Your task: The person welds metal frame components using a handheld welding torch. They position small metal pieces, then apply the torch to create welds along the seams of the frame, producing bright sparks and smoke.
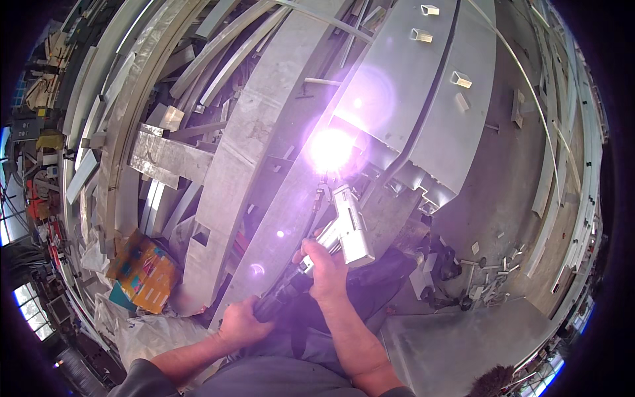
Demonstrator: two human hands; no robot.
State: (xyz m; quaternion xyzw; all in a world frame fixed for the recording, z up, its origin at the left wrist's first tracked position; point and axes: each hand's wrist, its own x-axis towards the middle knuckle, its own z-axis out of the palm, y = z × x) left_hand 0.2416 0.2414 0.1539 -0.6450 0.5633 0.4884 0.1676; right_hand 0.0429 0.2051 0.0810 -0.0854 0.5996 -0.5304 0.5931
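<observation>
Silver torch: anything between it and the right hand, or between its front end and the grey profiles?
Right hand grips the silver torch, nothing visible between; ahead, white glare hides any gap to the grey profiles.

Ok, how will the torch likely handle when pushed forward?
Probably stiff: the torch has a solid-looking silvery body. Its bulky cylinder sits to one side of the right hand, so it may twist. The dark hose behind could drag.
</observation>
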